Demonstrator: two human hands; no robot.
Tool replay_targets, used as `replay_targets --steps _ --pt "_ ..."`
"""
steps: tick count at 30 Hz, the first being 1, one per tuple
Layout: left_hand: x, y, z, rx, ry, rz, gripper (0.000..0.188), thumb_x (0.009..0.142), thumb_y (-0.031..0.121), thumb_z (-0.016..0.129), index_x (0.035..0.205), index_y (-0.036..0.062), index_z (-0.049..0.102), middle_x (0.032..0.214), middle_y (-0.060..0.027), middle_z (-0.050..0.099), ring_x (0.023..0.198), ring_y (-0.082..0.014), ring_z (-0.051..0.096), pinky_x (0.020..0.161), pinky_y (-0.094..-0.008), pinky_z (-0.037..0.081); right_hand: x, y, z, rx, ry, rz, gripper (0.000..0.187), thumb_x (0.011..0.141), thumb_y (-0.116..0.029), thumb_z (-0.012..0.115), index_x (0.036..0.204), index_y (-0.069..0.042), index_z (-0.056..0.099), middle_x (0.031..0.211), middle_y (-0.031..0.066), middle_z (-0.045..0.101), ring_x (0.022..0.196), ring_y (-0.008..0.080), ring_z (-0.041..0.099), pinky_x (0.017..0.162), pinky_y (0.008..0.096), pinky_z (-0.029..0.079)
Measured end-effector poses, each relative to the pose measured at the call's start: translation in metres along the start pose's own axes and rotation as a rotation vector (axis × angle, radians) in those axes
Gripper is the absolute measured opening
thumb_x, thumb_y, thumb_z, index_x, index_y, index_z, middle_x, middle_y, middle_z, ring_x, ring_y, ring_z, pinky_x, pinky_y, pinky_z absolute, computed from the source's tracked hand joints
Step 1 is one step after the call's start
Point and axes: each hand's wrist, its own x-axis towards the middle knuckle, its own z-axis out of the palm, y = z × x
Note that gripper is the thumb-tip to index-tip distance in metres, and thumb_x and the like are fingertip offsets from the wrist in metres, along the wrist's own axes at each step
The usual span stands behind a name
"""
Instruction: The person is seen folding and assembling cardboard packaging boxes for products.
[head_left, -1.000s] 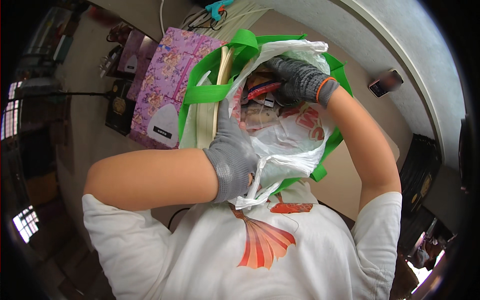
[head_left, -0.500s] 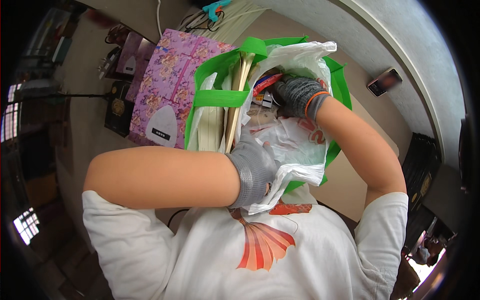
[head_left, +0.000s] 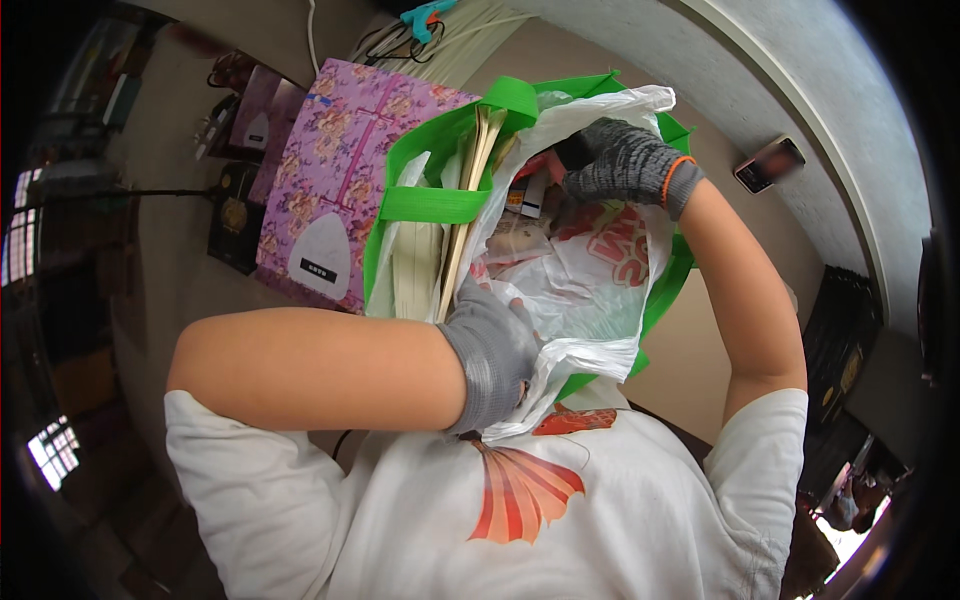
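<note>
A green fabric bag [head_left: 432, 205] stands open in front of me, with a white plastic bag [head_left: 590, 285] with red print inside it. My left hand [head_left: 492, 335], in a grey glove, grips the near left rim of the plastic bag; its fingertips are partly hidden. At the plastic bag's far side, my right hand [head_left: 628, 165], in a darker grey glove with an orange cuff edge, is closed on a small black object [head_left: 574, 152]. Below it, inside, lie small packets [head_left: 526, 197]. Several long cream strips [head_left: 468, 190] stand upright in the green bag's left part.
A purple floral box [head_left: 335, 180] lies left of the bag. Behind are pale strips [head_left: 465, 45] and a turquoise tool [head_left: 428, 18] with a black cord. A phone [head_left: 768, 165] lies at the right, by the wall. Dark boxes [head_left: 840, 340] stand further right.
My right hand has risen out of the plastic bag toward its far right rim, and the black object now shows in its fingers. My left hand has shifted slightly left and nearer, with the rim.
</note>
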Motion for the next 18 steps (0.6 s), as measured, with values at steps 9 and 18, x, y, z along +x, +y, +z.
replay_targets --steps 9,18 --pt "-0.038 -0.045 0.016 -0.783 0.514 0.283 0.028 0.079 0.01 0.062 0.107 0.0069 0.063 0.086 -0.0165 0.066 0.09 -0.0318 0.066 0.075 -0.0387 0.051 -0.11 -0.016 -0.014 0.509 0.25 -0.298 0.078 0.074 -0.027 0.082 0.139 -0.001 0.047 0.125 0.0118 0.06 0.114 0.0219 0.058 0.1 0.0361 0.046" --pt "-0.086 -0.057 -0.003 -0.865 0.506 0.521 0.063 0.09 0.041 0.07 0.136 0.0038 0.049 0.104 -0.0209 0.067 0.095 -0.0336 0.066 0.083 -0.0386 0.051 -0.211 0.101 0.088 0.872 1.009 0.101 0.056 0.087 -0.032 0.07 0.133 -0.005 0.051 0.122 0.007 0.059 0.096 0.0185 0.061 0.083 0.0339 0.053"
